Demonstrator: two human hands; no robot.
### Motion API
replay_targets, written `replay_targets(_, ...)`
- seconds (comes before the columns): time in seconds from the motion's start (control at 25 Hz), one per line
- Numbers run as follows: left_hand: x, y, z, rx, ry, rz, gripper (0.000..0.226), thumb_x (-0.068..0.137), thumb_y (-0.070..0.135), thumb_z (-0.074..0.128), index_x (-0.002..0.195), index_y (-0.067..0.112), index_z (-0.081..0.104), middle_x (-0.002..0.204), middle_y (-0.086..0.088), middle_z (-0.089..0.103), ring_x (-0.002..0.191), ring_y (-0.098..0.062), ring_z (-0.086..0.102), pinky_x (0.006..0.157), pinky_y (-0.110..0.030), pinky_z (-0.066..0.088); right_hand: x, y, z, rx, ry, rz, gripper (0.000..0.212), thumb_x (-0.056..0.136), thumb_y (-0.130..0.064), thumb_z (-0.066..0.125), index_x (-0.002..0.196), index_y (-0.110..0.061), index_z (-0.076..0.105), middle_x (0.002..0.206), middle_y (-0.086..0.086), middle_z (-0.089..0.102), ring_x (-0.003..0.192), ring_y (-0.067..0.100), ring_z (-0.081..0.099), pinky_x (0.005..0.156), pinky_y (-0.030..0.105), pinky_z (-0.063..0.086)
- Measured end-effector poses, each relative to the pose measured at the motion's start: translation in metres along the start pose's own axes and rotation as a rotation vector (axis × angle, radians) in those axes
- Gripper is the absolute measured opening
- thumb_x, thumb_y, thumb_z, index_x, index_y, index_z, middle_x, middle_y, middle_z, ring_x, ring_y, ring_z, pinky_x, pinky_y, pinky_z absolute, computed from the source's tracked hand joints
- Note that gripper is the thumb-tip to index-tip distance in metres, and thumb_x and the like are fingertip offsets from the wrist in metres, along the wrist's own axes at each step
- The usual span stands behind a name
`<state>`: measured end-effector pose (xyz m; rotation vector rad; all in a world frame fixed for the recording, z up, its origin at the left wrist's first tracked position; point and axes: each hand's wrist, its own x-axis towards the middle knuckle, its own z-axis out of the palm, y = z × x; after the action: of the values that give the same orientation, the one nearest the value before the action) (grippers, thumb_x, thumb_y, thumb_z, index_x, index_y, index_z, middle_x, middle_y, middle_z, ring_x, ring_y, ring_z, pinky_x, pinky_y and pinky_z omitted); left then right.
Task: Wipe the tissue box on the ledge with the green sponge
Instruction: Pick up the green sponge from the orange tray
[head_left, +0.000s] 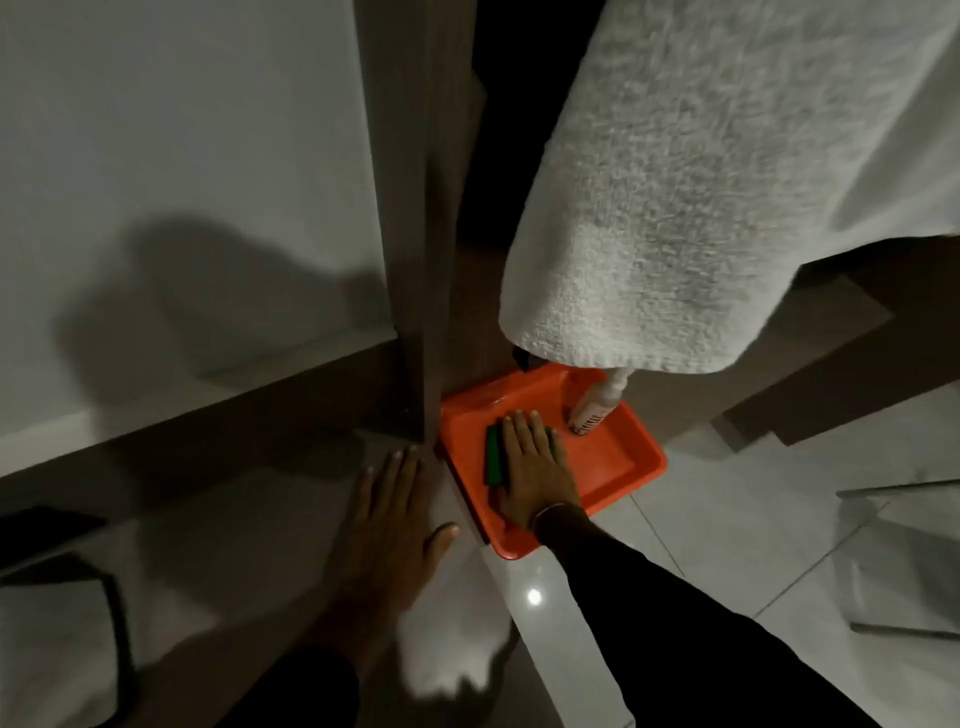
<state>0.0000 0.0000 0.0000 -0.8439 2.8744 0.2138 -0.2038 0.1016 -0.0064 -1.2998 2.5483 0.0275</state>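
A green sponge lies in an orange tray on the floor. My right hand rests flat on top of the sponge, fingers stretched over it, not curled around it. My left hand hovers open to the left of the tray, fingers spread, near the foot of a dark wooden post. No tissue box or ledge shows in this view.
A white bottle lies tilted in the tray's far corner. A white towel hangs above the tray and covers its far edge. The floor is pale glossy tile. A white panel stands on the left.
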Motion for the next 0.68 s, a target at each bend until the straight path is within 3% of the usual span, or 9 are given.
replay_targets(0.12,0.004,-0.003,0.009,-0.012,0.010,-0.002,0.088,0.101,0.071,0.027,0.166,0.012,0.022,0.174,-0.016,0.028,0.161,-0.035,0.029,0.128,-0.062,0.031,0.008,0.006,0.015,0.004,-0.047,-0.001,0.097,0.076,-0.042,0.052,0.158,-0.013,0.009,0.167,0.009,0.009,0.154,0.030,0.001,0.122,0.058,0.004)
replay_targets(0.28,0.004,-0.005,0.016,0.002,0.054,0.006,0.090,0.101,0.072,0.028,0.166,0.011,0.018,0.176,-0.016,0.023,0.163,-0.035,0.024,0.130,-0.061,0.029,0.010,0.005,0.022,0.017,0.004,0.018,0.066,0.095,-0.022,0.022,0.158,-0.012,0.008,0.167,0.009,0.010,0.154,0.030,0.003,0.123,0.054,0.008)
replay_targets(0.56,-0.034,-0.018,-0.016,-0.054,-0.006,-0.040,0.092,0.099,0.076,0.023,0.167,0.014,0.020,0.176,-0.013,0.024,0.161,-0.036,0.028,0.131,-0.062,0.025,-0.026,-0.009,-0.006,0.037,0.077,-0.001,0.059,0.103,-0.015,0.034,0.158,-0.010,0.014,0.166,0.012,0.016,0.153,0.032,0.010,0.124,0.045,0.011)
replay_targets(0.68,-0.089,-0.040,-0.069,-0.120,0.114,-0.070,0.092,0.093,0.075,0.040,0.160,0.011,0.040,0.166,-0.015,0.045,0.154,-0.036,0.035,0.135,-0.051,0.003,-0.063,-0.037,-0.035,0.049,0.149,-0.005,0.065,0.097,-0.008,0.043,0.156,-0.010,0.019,0.165,0.014,0.019,0.152,0.034,0.016,0.123,0.047,0.018)
